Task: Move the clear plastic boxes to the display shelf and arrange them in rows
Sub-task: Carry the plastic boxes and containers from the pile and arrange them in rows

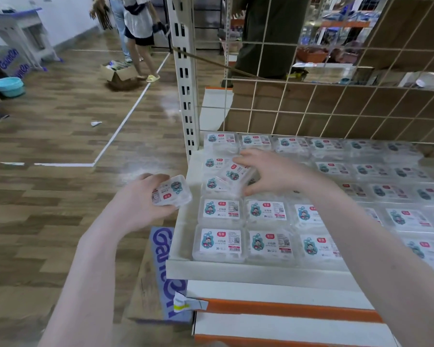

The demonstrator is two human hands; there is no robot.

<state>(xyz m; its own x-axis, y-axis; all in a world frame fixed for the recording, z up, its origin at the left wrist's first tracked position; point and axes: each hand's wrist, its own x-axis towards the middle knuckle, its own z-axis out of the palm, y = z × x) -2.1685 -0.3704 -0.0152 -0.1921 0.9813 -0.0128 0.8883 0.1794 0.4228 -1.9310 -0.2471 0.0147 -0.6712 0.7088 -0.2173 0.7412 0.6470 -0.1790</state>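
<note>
Right hand [268, 172]: fingers spread and curled over a tilted clear plastic box [236, 174], pinching it above the second and third rows at the shelf's left end. Left hand [142, 199]: fingers curled round a second clear box [172, 194], held just off the left edge of the display shelf [236, 271]. Shelved boxes [266, 214] lie flat, labels up, in rows. A cardboard carton [161, 276] stands on the floor against the shelf.
</note>
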